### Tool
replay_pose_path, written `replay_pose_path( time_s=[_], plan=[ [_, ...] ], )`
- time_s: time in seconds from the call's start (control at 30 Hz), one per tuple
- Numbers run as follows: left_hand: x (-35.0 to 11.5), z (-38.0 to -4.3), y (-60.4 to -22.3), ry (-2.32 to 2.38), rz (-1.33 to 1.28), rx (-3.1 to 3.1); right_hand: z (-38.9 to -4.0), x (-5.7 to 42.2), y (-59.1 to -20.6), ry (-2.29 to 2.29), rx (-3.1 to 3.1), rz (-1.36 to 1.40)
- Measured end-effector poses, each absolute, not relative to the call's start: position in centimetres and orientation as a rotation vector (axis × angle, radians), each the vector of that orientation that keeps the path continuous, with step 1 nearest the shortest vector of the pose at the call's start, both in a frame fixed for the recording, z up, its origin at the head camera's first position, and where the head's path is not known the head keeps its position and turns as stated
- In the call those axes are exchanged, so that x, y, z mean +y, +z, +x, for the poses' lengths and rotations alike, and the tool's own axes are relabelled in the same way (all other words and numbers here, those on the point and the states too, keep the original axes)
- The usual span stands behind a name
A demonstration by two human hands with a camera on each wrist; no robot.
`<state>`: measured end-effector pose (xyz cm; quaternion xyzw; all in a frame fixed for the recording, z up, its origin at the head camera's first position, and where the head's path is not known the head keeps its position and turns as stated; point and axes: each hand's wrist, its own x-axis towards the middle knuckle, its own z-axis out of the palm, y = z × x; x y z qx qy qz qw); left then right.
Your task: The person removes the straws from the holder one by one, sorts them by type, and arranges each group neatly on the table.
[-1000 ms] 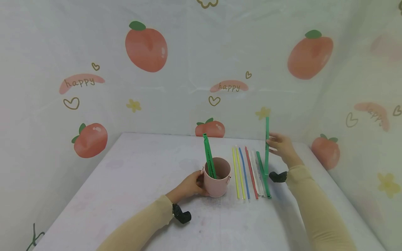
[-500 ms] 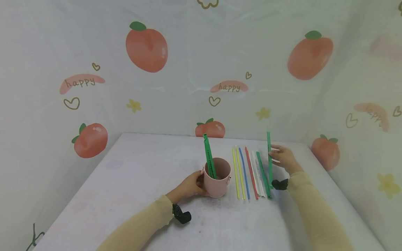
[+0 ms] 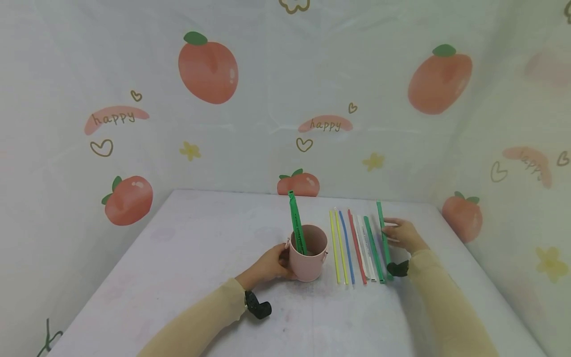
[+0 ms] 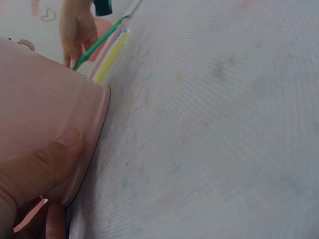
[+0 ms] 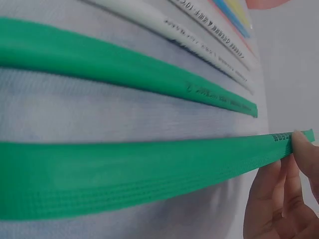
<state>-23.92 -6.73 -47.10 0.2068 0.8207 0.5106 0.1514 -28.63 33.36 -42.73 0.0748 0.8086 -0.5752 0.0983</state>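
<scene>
In the head view my left hand (image 3: 269,263) grips the side of a small pink bucket (image 3: 308,268), its thumb pressed low on the wall in the left wrist view. A green paper-wrapped straw (image 3: 296,223) leans inside the bucket, its top above the rim. To the right, my right hand (image 3: 405,235) pinches another green wrapped straw (image 5: 124,172) near its far end between thumb and fingers. That straw slants low over the table, its near end close to the surface. Just left of it lies a similar green wrapped straw (image 3: 373,248).
Between bucket and right hand, several straws lie side by side: white wrapped ones (image 3: 366,253), red (image 3: 356,243), blue (image 3: 346,248) and yellow (image 3: 334,243). A white table (image 3: 200,238) carries everything. A fruit-patterned curtain (image 3: 258,99) stands behind it.
My right hand has lowered the green wrapped straw toward the table, to the right of the row and apart from the other green one. Left hand and bucket stay put.
</scene>
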Motion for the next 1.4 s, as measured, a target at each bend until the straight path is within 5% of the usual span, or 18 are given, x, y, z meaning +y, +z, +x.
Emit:
replay_pose_path(
  time_s=[0.53, 1.4],
  plan=[
    [-6.8, -21.7, -43.6, 1.509, 0.613, 2.321, -29.0, 33.7, -45.3, -1.498, 2.442, 0.294],
    [-6.8, -23.7, -46.9, 1.504, 0.66, 2.341, -28.8, 32.4, -44.9, -1.504, 2.456, 0.364]
  ],
)
